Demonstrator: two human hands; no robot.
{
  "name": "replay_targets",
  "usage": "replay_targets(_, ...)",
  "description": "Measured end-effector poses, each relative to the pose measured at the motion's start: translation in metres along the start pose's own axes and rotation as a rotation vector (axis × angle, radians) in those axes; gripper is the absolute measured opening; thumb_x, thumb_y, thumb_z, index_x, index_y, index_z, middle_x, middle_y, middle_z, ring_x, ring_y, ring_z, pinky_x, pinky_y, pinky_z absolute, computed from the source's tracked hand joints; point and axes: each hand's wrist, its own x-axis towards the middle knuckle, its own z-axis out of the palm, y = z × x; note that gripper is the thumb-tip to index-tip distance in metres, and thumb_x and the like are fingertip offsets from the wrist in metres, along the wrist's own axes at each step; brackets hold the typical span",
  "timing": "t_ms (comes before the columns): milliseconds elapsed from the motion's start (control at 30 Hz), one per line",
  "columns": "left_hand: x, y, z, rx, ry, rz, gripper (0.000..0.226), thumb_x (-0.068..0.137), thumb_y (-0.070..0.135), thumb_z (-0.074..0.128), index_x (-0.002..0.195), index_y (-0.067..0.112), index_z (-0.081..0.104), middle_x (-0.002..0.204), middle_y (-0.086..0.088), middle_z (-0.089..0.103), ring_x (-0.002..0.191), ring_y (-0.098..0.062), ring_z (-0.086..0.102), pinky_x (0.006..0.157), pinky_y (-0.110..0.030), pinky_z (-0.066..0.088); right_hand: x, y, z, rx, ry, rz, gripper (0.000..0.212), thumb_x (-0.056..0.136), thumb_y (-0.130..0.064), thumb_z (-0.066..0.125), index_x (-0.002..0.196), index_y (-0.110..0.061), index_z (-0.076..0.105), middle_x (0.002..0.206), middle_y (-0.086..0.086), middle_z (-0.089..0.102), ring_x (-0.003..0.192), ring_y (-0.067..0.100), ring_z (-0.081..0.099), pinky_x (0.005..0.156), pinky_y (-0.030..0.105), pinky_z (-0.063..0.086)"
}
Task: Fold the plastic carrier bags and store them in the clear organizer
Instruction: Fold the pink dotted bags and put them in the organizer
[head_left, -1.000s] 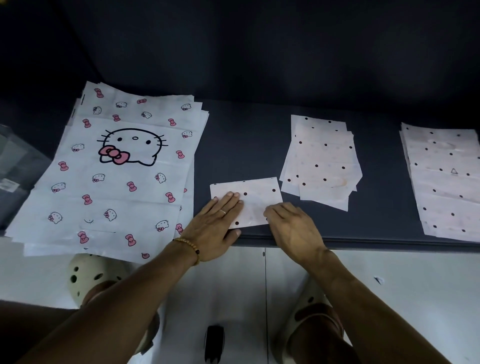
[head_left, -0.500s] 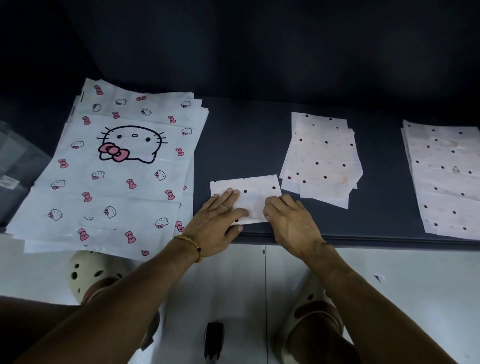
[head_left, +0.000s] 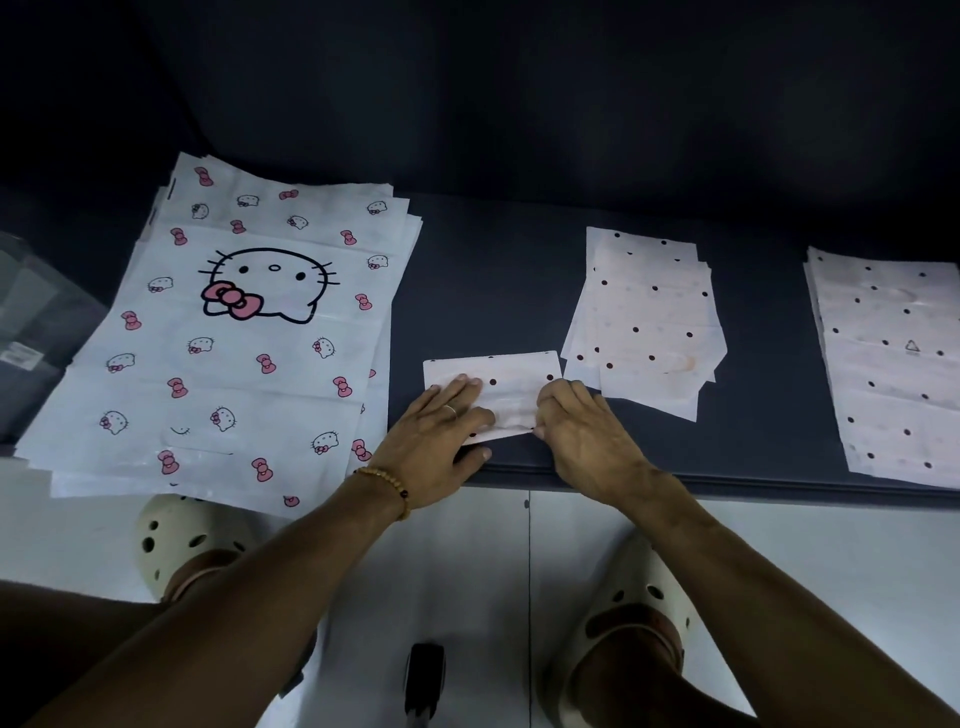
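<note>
Surface: dark navy tabletop against a dark wall; pale floor below its near edge
Folded bag: small dotted folded bag lies flat near the table's front edge, between the two hands
Left hand: left hand rests on the bag's left part, fingers straight and pressing down; thumb stretches out along the near edge
Right hand: right hand sits at the bag's right end, fingers curled, pinching its near right corner
Left pile: cartoon-cat bags lie stacked flat, overhanging the front edge
Middle pile: dotted bags just beside the folded one
Right pile: more dotted bags, well apart
Organizer: clear organizer at far left, partly cut off
</note>
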Motion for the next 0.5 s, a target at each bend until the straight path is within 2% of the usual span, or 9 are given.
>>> replay_targets(133,0.002,0.003,0.001,0.008,0.097,-0.033,0.026,0.099,0.019,0.044,0.119,0.015,0.059,0.148,-0.005,0.041,0.142,-0.02,0.026,0.117,-0.033,0.018,-0.003,-0.002,-0.009,0.138,-0.056,0.019,0.017,0.096,-0.026,0.045,0.105,-0.013,0.051,0.113,0.0,0.048,0.102,0.021,0.044,0.087,0.036,0.04)
replay_targets(233,0.003,0.004,-0.004,-0.038,0.058,-0.129,0.035,0.1,0.024,0.038,0.133,0.017,0.05,0.149,-0.005,0.039,0.138,-0.024,0.034,0.112,-0.038,0.032,-0.009,-0.003,-0.014,0.283,-0.063,0.092,0.038,0.089,-0.04,0.059,0.12,-0.021,0.049,0.111,-0.01,0.048,0.105,0.015,0.044,0.092,0.032,0.038)
replay_targets(300,0.003,0.003,-0.01,-0.071,0.042,-0.169,0.035,0.1,0.028,0.04,0.132,0.022,0.051,0.145,-0.004,0.044,0.128,-0.027,0.047,0.103,-0.039,0.043,-0.01,-0.007,-0.011,0.263,0.015,0.165,0.026,0.092,-0.031,0.057,0.115,-0.02,0.055,0.106,-0.002,0.059,0.099,0.02,0.052,0.084,0.031,0.04)
replay_targets(333,0.002,0.003,-0.013,-0.096,0.051,-0.178,0.032,0.099,0.029,0.041,0.128,0.024,0.055,0.139,-0.003,0.051,0.12,-0.027,0.054,0.098,-0.037,0.047,-0.01,-0.009,-0.01,0.289,0.069,0.236,0.018,0.094,-0.026,0.054,0.11,-0.018,0.058,0.099,0.002,0.063,0.09,0.022,0.056,0.076,0.029,0.041)
replay_targets(400,0.001,0.002,-0.019,-0.152,0.131,-0.24,0.025,0.097,0.032,0.047,0.114,0.024,0.064,0.114,-0.003,0.063,0.1,-0.025,0.061,0.082,-0.028,0.049,-0.005,-0.009,-0.009,0.451,0.12,0.399,0.011,0.094,-0.021,0.054,0.101,-0.016,0.061,0.086,0.005,0.064,0.077,0.023,0.059,0.067,0.024,0.04)
replay_targets(433,0.001,0.0,-0.021,-0.171,0.192,-0.301,0.023,0.096,0.031,0.05,0.109,0.022,0.066,0.101,-0.004,0.062,0.092,-0.026,0.06,0.076,-0.026,0.046,-0.002,-0.009,-0.01,0.546,0.115,0.469,0.01,0.093,-0.021,0.057,0.099,-0.016,0.062,0.082,0.003,0.064,0.074,0.022,0.059,0.067,0.023,0.04)
replay_targets(500,0.002,-0.004,-0.024,-0.188,0.266,-0.419,0.02,0.094,0.029,0.054,0.106,0.019,0.068,0.091,-0.009,0.062,0.086,-0.029,0.059,0.072,-0.027,0.043,0.004,-0.006,-0.011,0.664,0.078,0.562,0.012,0.091,-0.024,0.061,0.099,-0.015,0.063,0.082,0.001,0.063,0.075,0.019,0.058,0.07,0.022,0.04)
